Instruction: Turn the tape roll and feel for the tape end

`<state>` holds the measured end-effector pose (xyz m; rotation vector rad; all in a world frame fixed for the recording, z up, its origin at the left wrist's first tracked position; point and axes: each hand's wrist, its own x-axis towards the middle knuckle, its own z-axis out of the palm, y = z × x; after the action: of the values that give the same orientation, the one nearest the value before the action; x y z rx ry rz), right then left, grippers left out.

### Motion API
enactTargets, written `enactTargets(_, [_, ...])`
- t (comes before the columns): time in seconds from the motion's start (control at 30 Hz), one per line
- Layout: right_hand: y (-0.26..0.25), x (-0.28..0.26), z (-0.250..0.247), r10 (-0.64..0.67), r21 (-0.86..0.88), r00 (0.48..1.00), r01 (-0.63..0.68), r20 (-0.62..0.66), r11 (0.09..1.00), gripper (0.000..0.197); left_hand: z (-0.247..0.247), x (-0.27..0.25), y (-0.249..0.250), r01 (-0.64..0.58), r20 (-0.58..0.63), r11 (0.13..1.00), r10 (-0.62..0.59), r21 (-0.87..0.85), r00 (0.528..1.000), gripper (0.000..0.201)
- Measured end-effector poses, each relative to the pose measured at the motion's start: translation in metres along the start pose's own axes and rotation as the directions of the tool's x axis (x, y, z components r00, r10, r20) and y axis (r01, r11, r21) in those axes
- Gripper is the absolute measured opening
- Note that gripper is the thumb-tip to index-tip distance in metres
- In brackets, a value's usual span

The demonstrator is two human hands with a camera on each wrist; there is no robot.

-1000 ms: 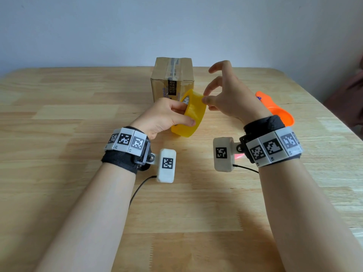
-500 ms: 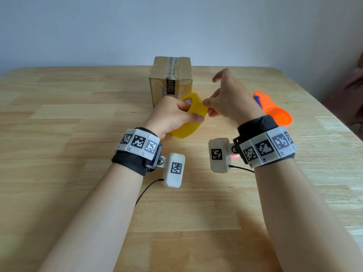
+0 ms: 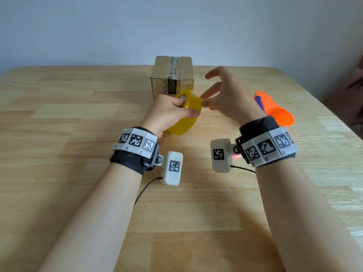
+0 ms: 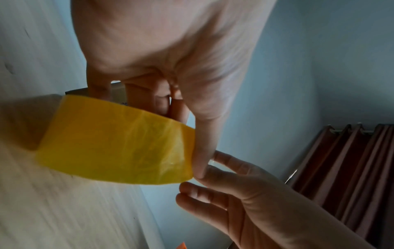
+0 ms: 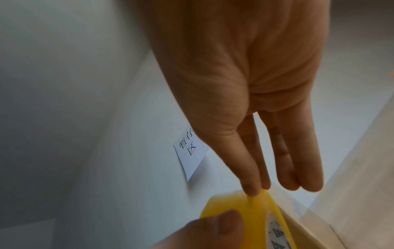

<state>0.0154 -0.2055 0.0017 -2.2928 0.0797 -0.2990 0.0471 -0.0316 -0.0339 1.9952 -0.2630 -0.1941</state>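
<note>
Left hand (image 3: 169,112) grips yellow tape roll (image 3: 186,118); right hand (image 3: 229,99) pinches its edge.

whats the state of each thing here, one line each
yellow tape roll: held on edge, touching the table.
left hand: grips the roll, fingers through its core, thumb on the outside.
right hand: thumb and forefinger pinch at the roll's edge, other fingers spread.
cardboard box: shut, taped over.
orange object: lying on the table, untouched.

head view downward; 2 wrist close-ups on tape roll (image 4: 115,143)
</note>
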Motion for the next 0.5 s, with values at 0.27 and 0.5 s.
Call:
enactTargets(0.27, [-0.0033, -0.0027, -0.0005, -0.017, -0.047, 1.000, 0.016, -0.022, 0.999, 0.056, 0.0008, -0.0005, 0.0012, 0.005, 0.025, 1.000, -0.006, 0.022, 1.000, 0.032])
enactTargets(0.5, [0.0011, -0.0023, -0.0046, -0.013, -0.063, 0.999, 0.015, 0.034, 0.998, 0.055, 0.0044, 0.0021, -0.0018, -0.017, 0.043, 0.999, 0.015, 0.049, 0.999, 0.040])
